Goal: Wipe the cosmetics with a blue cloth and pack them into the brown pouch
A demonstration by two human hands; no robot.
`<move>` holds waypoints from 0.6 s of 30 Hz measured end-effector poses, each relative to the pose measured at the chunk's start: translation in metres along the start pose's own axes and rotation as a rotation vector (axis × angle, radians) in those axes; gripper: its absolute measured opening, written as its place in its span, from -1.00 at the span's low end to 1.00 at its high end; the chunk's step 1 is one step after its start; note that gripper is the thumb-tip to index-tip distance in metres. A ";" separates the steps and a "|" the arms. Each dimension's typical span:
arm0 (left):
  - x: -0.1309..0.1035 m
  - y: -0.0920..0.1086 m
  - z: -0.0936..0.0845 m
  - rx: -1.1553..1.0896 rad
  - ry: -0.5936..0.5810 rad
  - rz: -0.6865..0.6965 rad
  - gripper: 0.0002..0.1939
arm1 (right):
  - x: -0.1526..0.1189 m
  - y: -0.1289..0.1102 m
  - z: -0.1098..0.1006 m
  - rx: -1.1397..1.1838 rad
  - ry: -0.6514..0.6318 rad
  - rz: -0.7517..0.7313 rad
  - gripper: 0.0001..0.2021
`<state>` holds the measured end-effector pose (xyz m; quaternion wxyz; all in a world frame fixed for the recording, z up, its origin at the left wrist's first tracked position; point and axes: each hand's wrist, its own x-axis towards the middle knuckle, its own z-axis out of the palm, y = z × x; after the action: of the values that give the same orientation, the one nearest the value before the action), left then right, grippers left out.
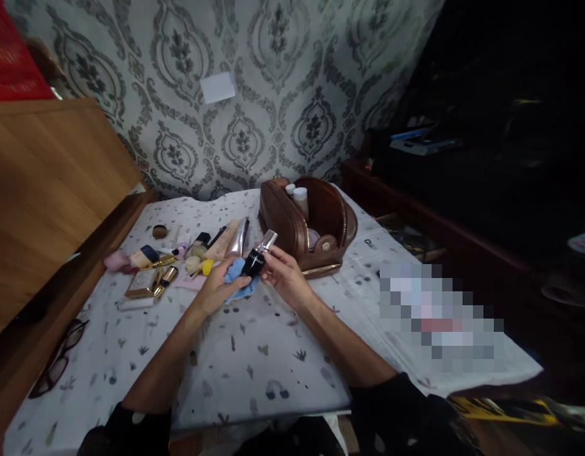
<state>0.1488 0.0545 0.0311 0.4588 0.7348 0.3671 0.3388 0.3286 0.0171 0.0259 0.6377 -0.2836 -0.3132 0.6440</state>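
Observation:
In front of the bag I hold a small black bottle (253,261) with a shiny silver cap, tilted up to the right. My left hand (219,288) is closed round its lower part, with a blue cloth (234,272) bunched between hand and bottle. The fingers of my right hand (287,275) pinch the bottle's right side, just below the cap. Right behind my hands stands a brown toiletry bag (283,218), unzipped. White-capped bottles (300,199) show inside it.
Left of my hands lie several cosmetics, among them a silver tube (238,239), a glittery compact (141,283) and a white tube (137,304). Glasses (59,360) rest near the table's left edge. A wooden panel (50,190) rises at left; a blurred-out item (435,316) lies at right.

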 end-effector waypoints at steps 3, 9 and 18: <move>0.000 0.000 -0.002 0.088 0.022 0.001 -0.59 | 0.001 0.000 -0.002 -0.012 -0.001 -0.021 -0.61; -0.004 0.002 0.000 0.220 0.119 0.071 -0.51 | 0.001 0.004 -0.002 -0.094 0.045 -0.029 -0.55; -0.007 0.001 0.011 0.262 0.030 0.164 -0.43 | 0.002 0.011 -0.005 -0.169 0.087 -0.001 -0.49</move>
<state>0.1551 0.0436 0.0267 0.3244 0.8107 0.3537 0.3352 0.3251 0.0198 0.0139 0.6248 -0.3639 -0.3387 0.6021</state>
